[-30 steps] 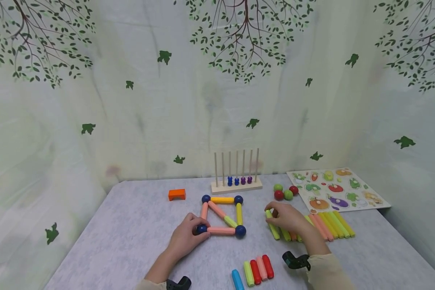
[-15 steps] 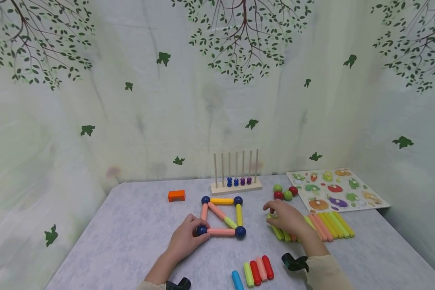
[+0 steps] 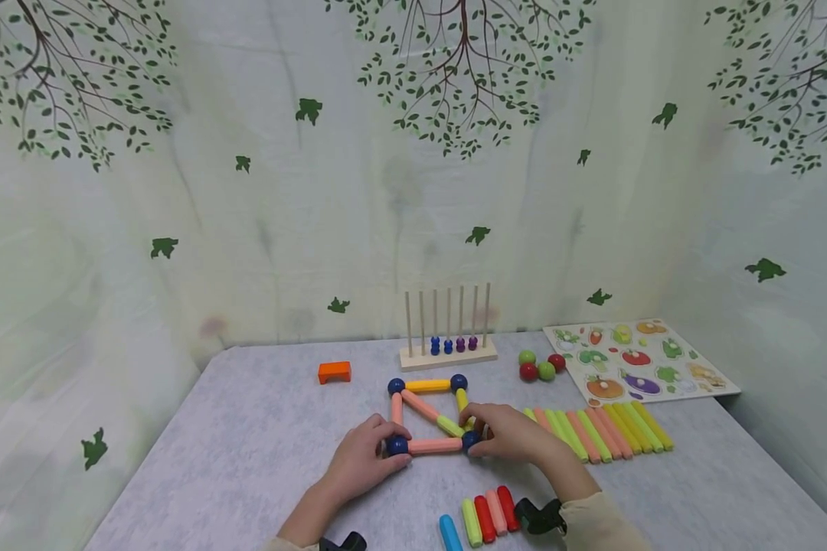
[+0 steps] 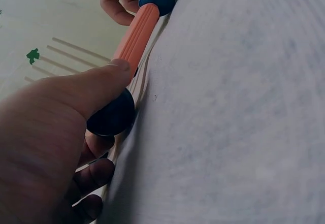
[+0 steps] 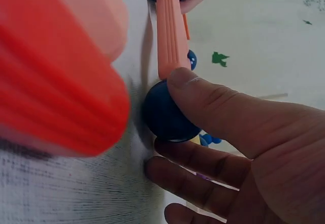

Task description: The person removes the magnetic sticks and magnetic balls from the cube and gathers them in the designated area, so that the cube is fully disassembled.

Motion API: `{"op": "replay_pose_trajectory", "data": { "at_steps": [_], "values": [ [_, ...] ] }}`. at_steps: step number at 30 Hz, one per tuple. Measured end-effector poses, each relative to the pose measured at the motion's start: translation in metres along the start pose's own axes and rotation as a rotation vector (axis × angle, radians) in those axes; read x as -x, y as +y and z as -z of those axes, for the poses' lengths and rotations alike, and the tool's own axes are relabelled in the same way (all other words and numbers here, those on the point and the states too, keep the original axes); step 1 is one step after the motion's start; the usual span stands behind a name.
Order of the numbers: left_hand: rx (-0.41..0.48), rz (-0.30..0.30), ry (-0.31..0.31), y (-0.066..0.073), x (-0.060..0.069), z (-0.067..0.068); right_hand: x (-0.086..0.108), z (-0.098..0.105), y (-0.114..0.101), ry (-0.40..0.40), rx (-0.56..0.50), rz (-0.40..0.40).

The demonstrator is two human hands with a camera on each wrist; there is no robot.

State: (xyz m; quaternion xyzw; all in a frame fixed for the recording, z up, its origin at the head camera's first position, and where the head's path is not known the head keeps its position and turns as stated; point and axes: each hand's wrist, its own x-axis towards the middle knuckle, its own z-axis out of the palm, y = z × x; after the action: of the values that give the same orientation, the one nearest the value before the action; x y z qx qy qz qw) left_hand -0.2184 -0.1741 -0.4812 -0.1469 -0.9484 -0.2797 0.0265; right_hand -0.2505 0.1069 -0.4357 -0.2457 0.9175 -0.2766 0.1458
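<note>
A flat frame of magnetic rods and blue balls lies on the table in the head view. My left hand (image 3: 367,458) pinches the blue ball (image 3: 397,446) at its near left corner, thumb and fingers on either side. With thumb and fingers, my right hand (image 3: 510,435) holds the near right blue ball (image 5: 170,113). Between these balls runs a pink rod (image 3: 434,446). A yellow rod (image 3: 429,386) joins the two far balls. Across the inside slants a diagonal of a pink rod (image 3: 420,405) and a light green rod (image 3: 449,425). The right fingers partly cover the right side.
Right of the frame lies a row of pink, green and yellow rods (image 3: 596,435). Nearer are several short rods, including a red rod (image 3: 485,519) and a blue rod (image 3: 449,533). Behind stand a peg counter (image 3: 448,356), an orange block (image 3: 334,373), a picture board (image 3: 644,360) and red and green balls (image 3: 546,371).
My right hand has left the row of rods and moved left onto the near right ball. The frame has shifted slightly right and nearer, with my left hand still on its corner.
</note>
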Motion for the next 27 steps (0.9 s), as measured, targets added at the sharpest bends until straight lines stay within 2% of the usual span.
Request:
{"op": "replay_pose_trajectory", "data": {
  "at_steps": [12, 27],
  "values": [
    [0.010, 0.010, -0.017, -0.0004, -0.0005, 0.0005, -0.0025, -0.0049, 0.0000, 0.018, 0.054, -0.021],
    [0.007, -0.010, -0.006, 0.0003, 0.0012, 0.0016, -0.0017, -0.0050, -0.0008, 0.013, 0.032, 0.012]
  ]
}}
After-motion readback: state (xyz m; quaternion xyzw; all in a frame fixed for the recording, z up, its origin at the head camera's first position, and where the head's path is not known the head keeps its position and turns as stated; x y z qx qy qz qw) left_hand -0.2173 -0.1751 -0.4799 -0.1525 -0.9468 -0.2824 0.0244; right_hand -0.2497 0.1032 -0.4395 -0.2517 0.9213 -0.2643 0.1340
